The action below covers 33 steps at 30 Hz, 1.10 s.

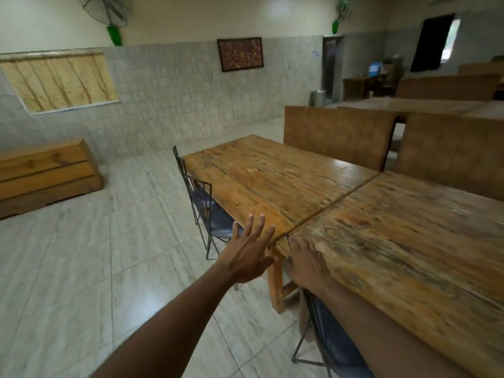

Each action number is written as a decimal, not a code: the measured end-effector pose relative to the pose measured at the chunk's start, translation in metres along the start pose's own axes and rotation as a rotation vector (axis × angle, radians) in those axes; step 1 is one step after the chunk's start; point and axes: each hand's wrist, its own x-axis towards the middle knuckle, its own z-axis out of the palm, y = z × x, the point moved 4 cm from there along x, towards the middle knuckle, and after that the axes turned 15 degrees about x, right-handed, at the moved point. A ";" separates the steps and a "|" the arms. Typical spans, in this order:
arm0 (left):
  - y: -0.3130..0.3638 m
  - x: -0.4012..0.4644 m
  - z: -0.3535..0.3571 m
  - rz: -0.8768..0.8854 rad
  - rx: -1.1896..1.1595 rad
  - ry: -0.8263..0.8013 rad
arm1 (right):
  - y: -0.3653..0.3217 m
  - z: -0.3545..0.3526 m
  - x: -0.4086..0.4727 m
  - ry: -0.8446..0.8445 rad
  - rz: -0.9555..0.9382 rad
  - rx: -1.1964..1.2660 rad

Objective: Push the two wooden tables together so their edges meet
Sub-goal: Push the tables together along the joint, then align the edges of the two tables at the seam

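Note:
Two worn wooden tables stand end to end: the far table and the near table. Their short edges lie along one dark seam running from near my hands up to the right, with at most a thin gap. My left hand hovers in the air beside the far table's near corner, fingers spread, holding nothing. My right hand rests flat on the near table's corner, fingers curled over its edge by the seam.
A metal-frame chair with a dark seat is tucked at the far table. Another chair sits under the near table below my right arm. Wooden bench backs stand behind the tables. A wooden bench lies at the left wall. Tiled floor.

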 end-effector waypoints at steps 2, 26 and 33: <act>-0.033 0.030 0.019 0.028 -0.012 -0.023 | -0.006 0.014 0.036 0.005 0.017 -0.011; -0.076 0.369 0.346 0.669 -0.214 -0.227 | 0.158 0.168 0.304 0.380 0.675 -0.028; -0.071 0.373 0.365 0.621 -0.297 0.000 | 0.175 0.178 0.308 0.322 0.653 -0.085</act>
